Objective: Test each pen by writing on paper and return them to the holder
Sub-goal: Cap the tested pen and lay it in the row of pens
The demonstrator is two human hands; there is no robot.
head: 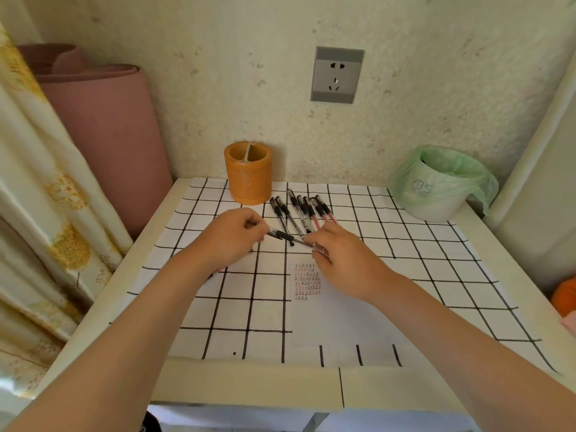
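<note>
Both of my hands hold one black pen level above the checked tablecloth. My left hand grips its capped end and my right hand pinches the other end. Behind it several capped pens, some black and some red, lie side by side on the cloth. The orange pen holder stands at the back, with one clear pen leaning inside. A white paper with rows of red and black test marks lies under my right wrist. Something red shows under my left forearm.
A white bin with a green bag stands at the back right corner. A pink rolled mat and a curtain are at the left. A wall socket is above the table. An orange thing sits off the right edge.
</note>
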